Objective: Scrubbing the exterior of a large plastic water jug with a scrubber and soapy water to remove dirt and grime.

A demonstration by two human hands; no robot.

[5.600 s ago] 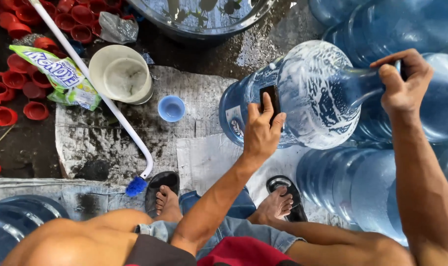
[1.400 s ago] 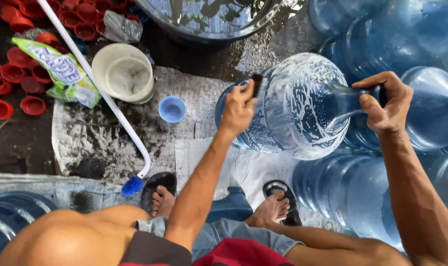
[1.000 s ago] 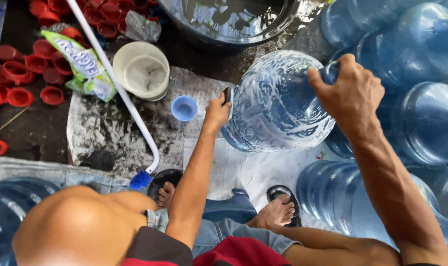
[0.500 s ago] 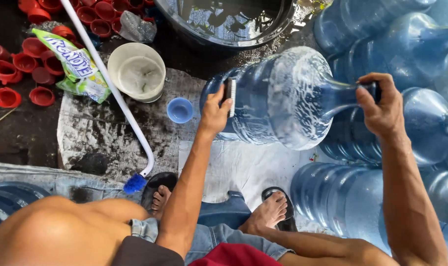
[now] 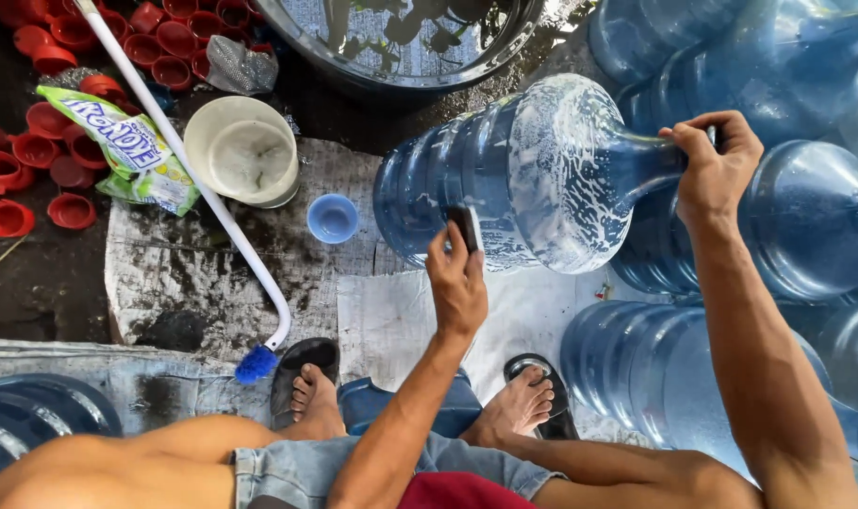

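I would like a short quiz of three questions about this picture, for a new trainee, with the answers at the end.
1. True or false: the right hand grips the neck of the large blue water bottle, which lies on its side.
2. Where does the left hand rest? A) on the white brush handle B) against the bottle's body C) in the metal basin
3. Fill in: the small blue cap lies between the bottle and the cream ______.

Key: 1 true; 2 B; 3 bowl. The long brush lies untouched on the mat.
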